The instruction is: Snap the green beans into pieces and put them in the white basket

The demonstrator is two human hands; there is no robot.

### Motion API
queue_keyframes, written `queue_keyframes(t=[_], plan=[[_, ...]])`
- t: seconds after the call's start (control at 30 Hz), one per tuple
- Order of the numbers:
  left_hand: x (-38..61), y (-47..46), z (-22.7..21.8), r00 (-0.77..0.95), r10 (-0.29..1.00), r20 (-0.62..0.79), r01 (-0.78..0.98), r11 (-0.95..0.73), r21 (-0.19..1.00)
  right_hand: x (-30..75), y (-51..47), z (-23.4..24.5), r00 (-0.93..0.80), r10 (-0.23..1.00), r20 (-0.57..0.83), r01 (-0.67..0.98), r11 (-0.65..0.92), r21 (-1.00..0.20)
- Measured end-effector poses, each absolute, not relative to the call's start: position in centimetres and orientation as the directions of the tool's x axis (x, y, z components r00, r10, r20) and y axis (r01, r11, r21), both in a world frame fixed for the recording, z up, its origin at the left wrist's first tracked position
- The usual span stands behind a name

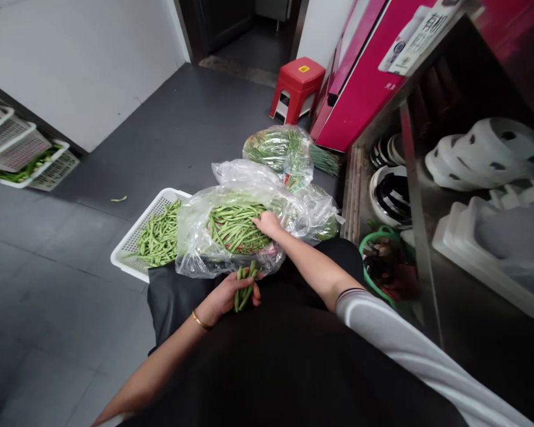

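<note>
My left hand [237, 292], with a gold bracelet at the wrist, is closed around several short green beans [244, 288] over my lap. In front of it lies an open clear plastic bag [194, 237] heaped with long green beans [231, 222]. At the right side of this heap, my right hand [269, 224] is closed, its fingertips pinching at the beans' ends; exactly how many it grips is hidden. Left of the bag, a white perforated basket [123, 250] holds more green beans [160, 234], and the bag overlaps its right side.
Beyond the bag are another plastic bag of greens [273, 148] and a bundle of thin green stalks [324, 160]. A red stool [299, 83] stands farther back. Metal shelving [420, 237] runs along my right, with a green basket [364, 243] by it. Stacked white baskets [56, 169] are far left.
</note>
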State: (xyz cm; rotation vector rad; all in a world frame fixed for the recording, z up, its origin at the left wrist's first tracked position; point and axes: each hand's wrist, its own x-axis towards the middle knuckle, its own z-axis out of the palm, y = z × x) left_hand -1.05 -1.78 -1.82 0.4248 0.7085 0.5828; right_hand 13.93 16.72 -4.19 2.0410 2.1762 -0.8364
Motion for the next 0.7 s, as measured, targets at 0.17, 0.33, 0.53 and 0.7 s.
queue_keyframes(t=[0.17, 0.33, 0.53, 0.7], plan=[[-1.1, -1.8, -2.0, 0.539, 0.624, -0.566, -0.317, 0.773, 0.55, 14.4, 15.3, -4.1, -0.13, 0.944, -0.302, 0.918, 0.0, -0.396], [-0.7, -0.5, -0.8, 0.429, 0.722, -0.543, -0.566, 0.683, 0.462, 17.3, 10.4, -2.0, -0.247, 0.967, -0.062, 0.847, 0.184, -0.499], [-0.8, 0.4, -1.6, 0.297, 0.76, -0.578, -0.656, 0.602, 0.455, 18.0, 6.9, -0.9, -0.305, 0.952, 0.022, 0.603, 0.211, -0.77], [-1.7, -0.6, -1.6, 0.31, 0.805, -0.505, -0.708, 0.55, 0.443, 18.0, 5.7, 1.6, -0.265, 0.962, -0.062, 0.453, 0.067, -0.889]])
